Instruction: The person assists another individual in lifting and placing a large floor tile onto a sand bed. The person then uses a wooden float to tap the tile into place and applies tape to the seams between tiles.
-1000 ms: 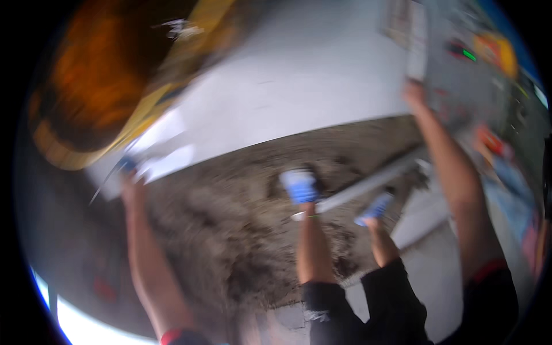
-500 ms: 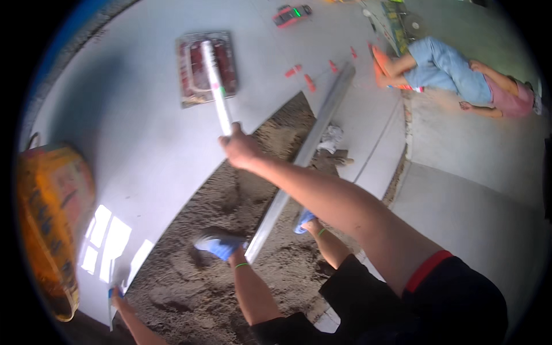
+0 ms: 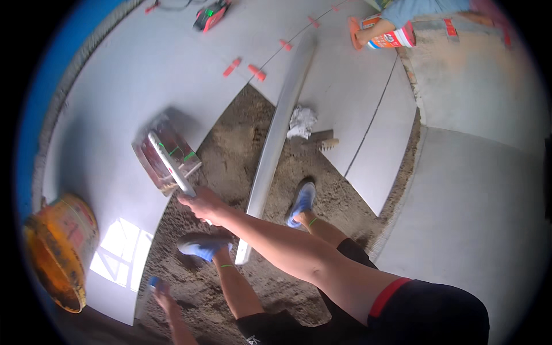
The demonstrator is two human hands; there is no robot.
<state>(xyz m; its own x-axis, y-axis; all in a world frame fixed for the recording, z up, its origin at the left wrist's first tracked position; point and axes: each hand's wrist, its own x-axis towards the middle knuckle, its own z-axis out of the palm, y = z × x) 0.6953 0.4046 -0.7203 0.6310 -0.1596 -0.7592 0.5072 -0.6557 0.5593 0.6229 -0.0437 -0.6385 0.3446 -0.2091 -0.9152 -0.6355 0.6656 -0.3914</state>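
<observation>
At far left, one yellow bucket (image 3: 62, 244), stained and tipped, leans with its mouth toward the lower left. Beside it, one bright window reflection (image 3: 121, 253) shines on the pale floor slab (image 3: 103, 138).

At the lower edge, the person's left hand (image 3: 164, 294) has its fingers closed on one blue-ended object (image 3: 154, 282) (too small and blurred to name).

Next comes one flat rectangular tool (image 3: 150, 150), dark reddish and tilted, near the slab's edge where the rough brown bed (image 3: 230, 149) begins; whether it touches the slab, I cannot tell. The right hand (image 3: 201, 204) grips its one white handle (image 3: 168, 158), fingers wrapped around the near end.

Two blue-and-grey shoes (image 3: 202, 247) stand on the bed, one on each side of a single long metal bar (image 3: 277, 132). Above, one red-and-black device (image 3: 211, 15) shows a green light, and four red clips (image 3: 257, 73) are clear on the slabs.

Right of the bar lie one crumpled white wad (image 3: 302, 122) and one small ridged piece (image 3: 329, 144). At upper right, one co-worker's leg (image 3: 376, 30) is beside one red-and-white bucket (image 3: 394, 38).
</observation>
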